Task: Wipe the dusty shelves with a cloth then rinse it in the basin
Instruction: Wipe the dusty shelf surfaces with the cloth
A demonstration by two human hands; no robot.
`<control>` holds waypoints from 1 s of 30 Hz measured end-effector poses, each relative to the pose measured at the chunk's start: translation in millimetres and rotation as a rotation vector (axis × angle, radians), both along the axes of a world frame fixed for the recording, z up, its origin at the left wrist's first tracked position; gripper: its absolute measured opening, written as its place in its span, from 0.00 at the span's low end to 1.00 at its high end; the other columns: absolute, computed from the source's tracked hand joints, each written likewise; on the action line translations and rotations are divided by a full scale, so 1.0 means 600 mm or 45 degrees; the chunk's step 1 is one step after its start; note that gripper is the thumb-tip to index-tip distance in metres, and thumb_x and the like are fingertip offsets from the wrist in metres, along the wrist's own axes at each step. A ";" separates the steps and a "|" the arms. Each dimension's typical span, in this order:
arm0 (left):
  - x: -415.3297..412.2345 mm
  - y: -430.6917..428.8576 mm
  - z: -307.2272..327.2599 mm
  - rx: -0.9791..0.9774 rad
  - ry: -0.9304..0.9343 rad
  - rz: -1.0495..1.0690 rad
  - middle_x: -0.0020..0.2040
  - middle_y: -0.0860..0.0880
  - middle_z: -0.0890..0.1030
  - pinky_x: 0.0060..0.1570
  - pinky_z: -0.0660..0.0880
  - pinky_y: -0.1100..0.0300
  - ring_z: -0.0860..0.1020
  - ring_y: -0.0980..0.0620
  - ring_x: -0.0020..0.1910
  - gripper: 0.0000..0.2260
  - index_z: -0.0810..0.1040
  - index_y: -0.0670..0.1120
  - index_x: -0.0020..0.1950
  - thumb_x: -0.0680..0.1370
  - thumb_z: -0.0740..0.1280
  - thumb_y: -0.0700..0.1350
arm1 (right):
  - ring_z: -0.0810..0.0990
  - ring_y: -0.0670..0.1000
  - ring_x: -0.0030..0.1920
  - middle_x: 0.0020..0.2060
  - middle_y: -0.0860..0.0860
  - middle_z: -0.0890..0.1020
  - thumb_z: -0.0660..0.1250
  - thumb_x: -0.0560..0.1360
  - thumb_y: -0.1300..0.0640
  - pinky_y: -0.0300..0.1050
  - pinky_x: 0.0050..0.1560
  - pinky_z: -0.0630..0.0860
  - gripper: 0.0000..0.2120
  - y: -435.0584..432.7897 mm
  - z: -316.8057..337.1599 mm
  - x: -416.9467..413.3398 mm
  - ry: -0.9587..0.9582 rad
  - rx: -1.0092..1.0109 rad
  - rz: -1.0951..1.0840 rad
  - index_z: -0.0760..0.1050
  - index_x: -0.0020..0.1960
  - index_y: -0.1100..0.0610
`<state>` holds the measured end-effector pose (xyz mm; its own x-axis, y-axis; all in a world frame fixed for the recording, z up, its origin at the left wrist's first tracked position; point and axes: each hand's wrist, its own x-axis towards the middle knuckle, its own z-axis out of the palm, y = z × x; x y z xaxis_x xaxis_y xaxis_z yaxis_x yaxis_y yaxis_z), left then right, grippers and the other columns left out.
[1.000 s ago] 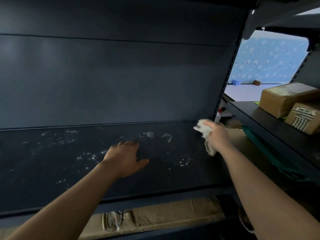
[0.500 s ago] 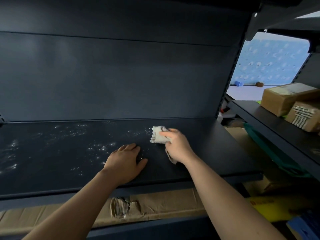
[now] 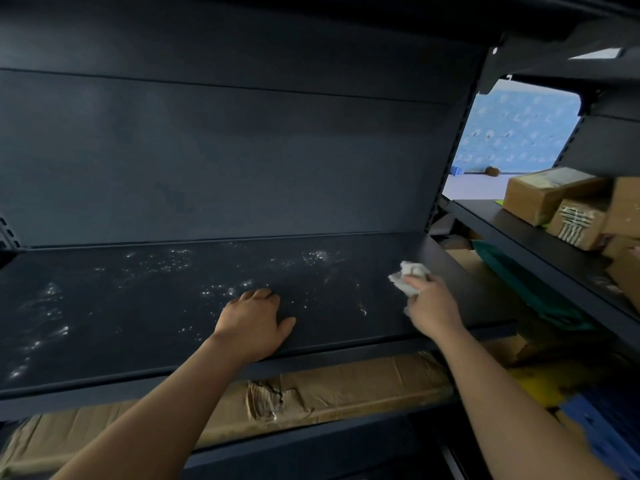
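- Dark metal shelf (image 3: pixel 138 341), white dust specks mostly left and centre.
- Cloth (image 3: pixel 408 277) bunched at the shelf's right end, pinched in right hand (image 3: pixel 431 308), fingers curled tight.
- Left hand (image 3: pixel 254 323) flat on shelf, fingers together, holding nothing.
- Risk: bunched cloth could skip the scattered specks or smear them.
- Basin not in view.

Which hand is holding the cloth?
The right hand, near the shelf's right end, grips the white cloth. The left hand lies flat and empty on the shelf's middle.
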<state>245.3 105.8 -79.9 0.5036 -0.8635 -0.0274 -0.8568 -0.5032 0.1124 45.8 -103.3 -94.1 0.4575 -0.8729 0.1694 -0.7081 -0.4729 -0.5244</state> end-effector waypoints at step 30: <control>0.022 -0.070 0.015 0.147 -0.011 -0.034 0.69 0.47 0.69 0.62 0.68 0.52 0.69 0.46 0.66 0.23 0.66 0.45 0.70 0.79 0.53 0.56 | 0.67 0.52 0.68 0.73 0.48 0.62 0.60 0.76 0.58 0.42 0.67 0.66 0.20 -0.002 -0.016 0.039 0.073 -0.048 0.276 0.72 0.68 0.50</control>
<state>258.7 63.7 -71.2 0.4813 -0.8678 -0.1235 -0.8707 -0.4896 0.0473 69.3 -104.6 -103.5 0.6434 -0.7468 0.1682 -0.6161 -0.6356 -0.4653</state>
